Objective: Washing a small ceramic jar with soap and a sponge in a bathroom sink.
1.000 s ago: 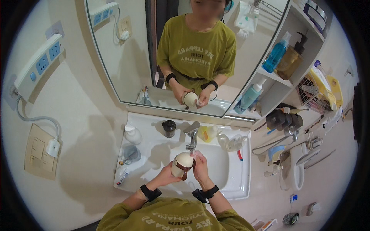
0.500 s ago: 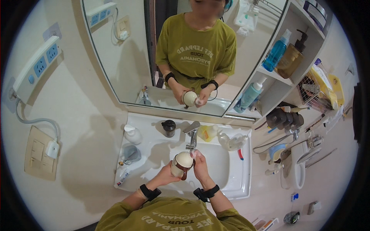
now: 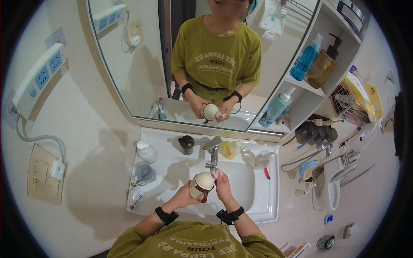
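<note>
One wide mirror (image 3: 133,81) fills the upper middle of the view, repeating the hold from the front. Both it and the white sink (image 3: 243,185) below lie slightly farther left in the frame than half a second ago; since the surroundings shift together, a small movement of the viewpoint would account for this. Otherwise the grouping over the sink is essentially unaltered over that interval, which suggests uninterrupted handling with no change of grip.

Forearms (image 3: 148,224): entering from the lower edge, set wide at the sleeves and converging over the sink; each wrist bears a black band (image 3: 167,216).

Left hand (image 3: 183,197): clamped on the near left side of the mug (image 3: 201,184), apparently bearing its weight. Right hand (image 3: 224,187): raised at the opposite side, fingers gathered and directed toward the tap (image 3: 212,150); whether they are closed on anything cannot be told. The two hands are apart, with the mug between them.

Mug: cream with brown trim and a brown handle, held above the sink and on the near side of the tap; domed cream end facing up, handle turned toward the wearer.

Pale pinkish patch (image 3: 215,173): the smallest feature, at the right fingertips beside the mug's far edge; foam or cloth, not distinguishable.
</note>
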